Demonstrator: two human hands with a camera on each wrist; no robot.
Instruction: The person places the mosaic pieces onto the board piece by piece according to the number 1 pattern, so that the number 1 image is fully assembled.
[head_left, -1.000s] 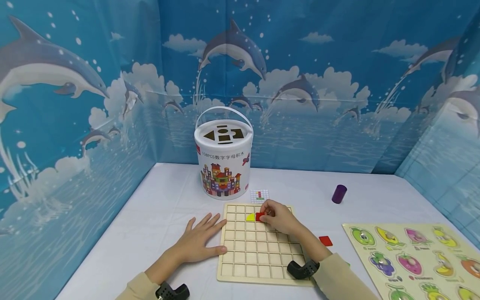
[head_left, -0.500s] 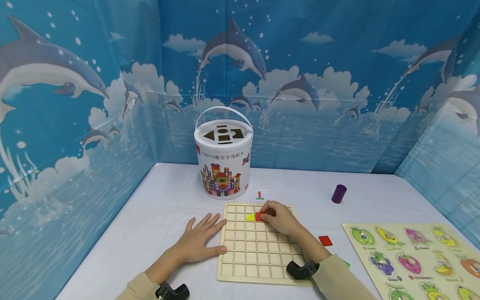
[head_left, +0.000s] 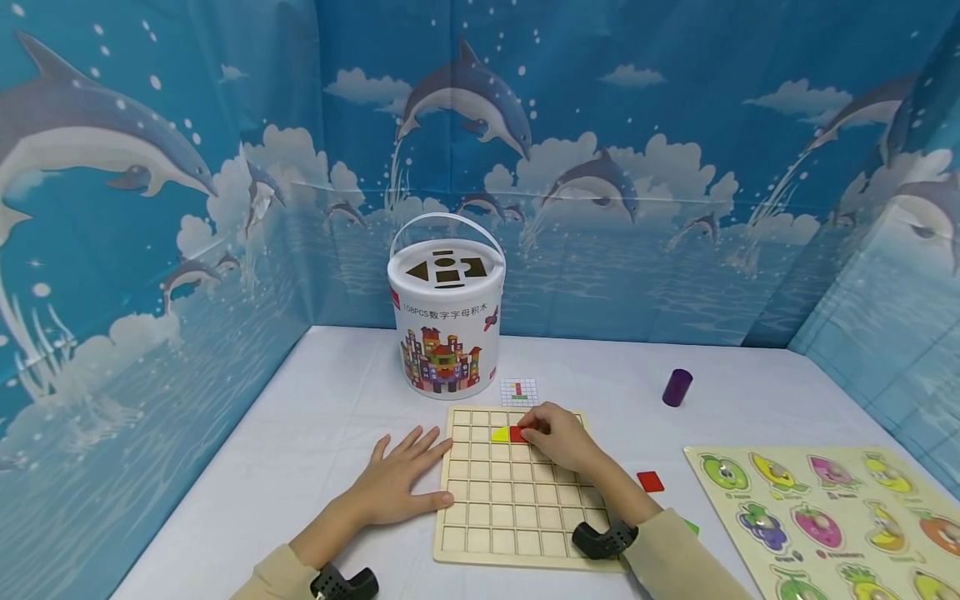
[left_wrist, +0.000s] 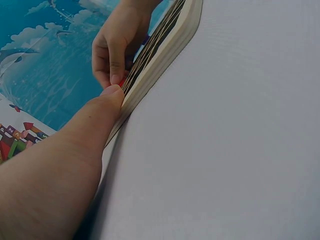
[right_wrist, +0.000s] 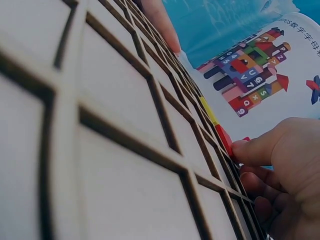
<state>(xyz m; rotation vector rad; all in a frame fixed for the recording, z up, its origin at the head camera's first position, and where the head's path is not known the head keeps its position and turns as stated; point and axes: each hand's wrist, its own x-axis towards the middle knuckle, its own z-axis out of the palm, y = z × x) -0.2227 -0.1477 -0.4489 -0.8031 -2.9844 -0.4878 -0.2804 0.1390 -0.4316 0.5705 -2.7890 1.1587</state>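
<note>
A wooden grid board [head_left: 510, 500] lies flat on the white table. In its second row sit a yellow piece [head_left: 500, 434] and, right beside it, a red square piece [head_left: 517, 433]. My right hand [head_left: 558, 437] pinches the red piece [right_wrist: 223, 138] with curled fingers and holds it down on the board [right_wrist: 115, 100]. My left hand [head_left: 401, 479] lies flat, fingers spread, on the table at the board's left edge, thumb against the board's side [left_wrist: 165, 55]. In the left wrist view the right hand [left_wrist: 117, 42] curls over the board's far end.
A white block bucket [head_left: 447, 312] stands behind the board, with a small pattern card [head_left: 519, 391] in front of it. A purple cylinder [head_left: 677, 387] and a loose red square [head_left: 650, 481] lie to the right. A fruit puzzle board [head_left: 832, 517] fills the near right.
The red piece went from slightly raised to lying level beside the yellow piece, and my right hand lowered a little with it. The left hand has not moved.
</note>
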